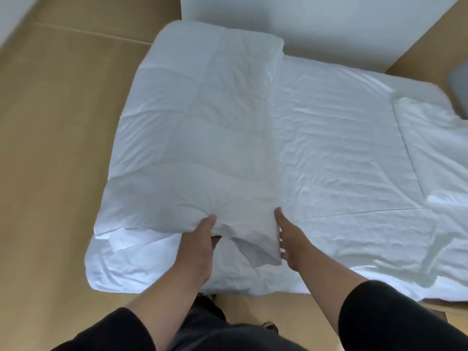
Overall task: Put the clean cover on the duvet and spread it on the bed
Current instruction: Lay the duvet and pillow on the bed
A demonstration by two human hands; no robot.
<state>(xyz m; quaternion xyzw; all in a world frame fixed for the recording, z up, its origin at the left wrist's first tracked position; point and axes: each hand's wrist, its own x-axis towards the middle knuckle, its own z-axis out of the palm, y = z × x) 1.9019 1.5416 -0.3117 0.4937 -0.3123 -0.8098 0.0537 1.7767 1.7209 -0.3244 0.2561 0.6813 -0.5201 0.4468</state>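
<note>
A white quilted duvet [192, 138] lies folded lengthwise on the left half of the bed [329, 282]. My left hand [197, 247] grips its near edge, thumb on top and fingers underneath. My right hand [288, 239] holds the near right corner of the same fold, thumb on the top and fingers tucked under the fabric. A white cover [336, 148] with a faint stripe weave is spread flat over the right half of the bed. Its far right part [435, 138] lies folded over in creases.
Beige flooring [50, 148] runs along the bed's left side and at my feet. A white headboard or wall panel [329, 26] stands beyond the bed. A grey object [459, 89] shows at the right edge.
</note>
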